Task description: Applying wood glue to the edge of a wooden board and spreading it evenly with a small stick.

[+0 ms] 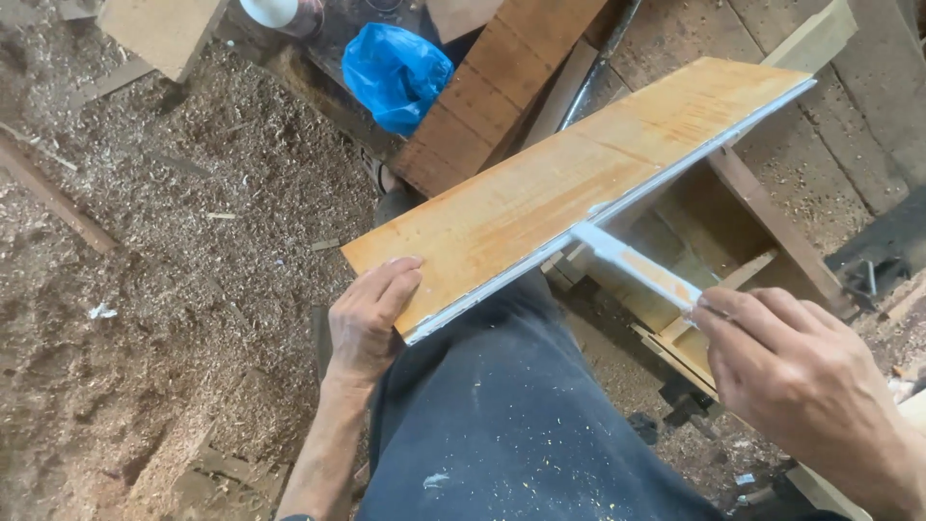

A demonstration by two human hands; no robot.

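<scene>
A long orange-brown wooden board lies tilted across my lap, its near edge coated in white paste. My left hand grips the board's near-left corner, fingers on top. My right hand pinches a flat wooden stick smeared with white paste. The stick's far tip touches the board's white edge near the middle.
Sawdust and shavings cover the floor at left. A blue plastic bag lies at the top, beside a darker plank. A wooden frame stands under the board at right. My dark trousers fill the bottom centre.
</scene>
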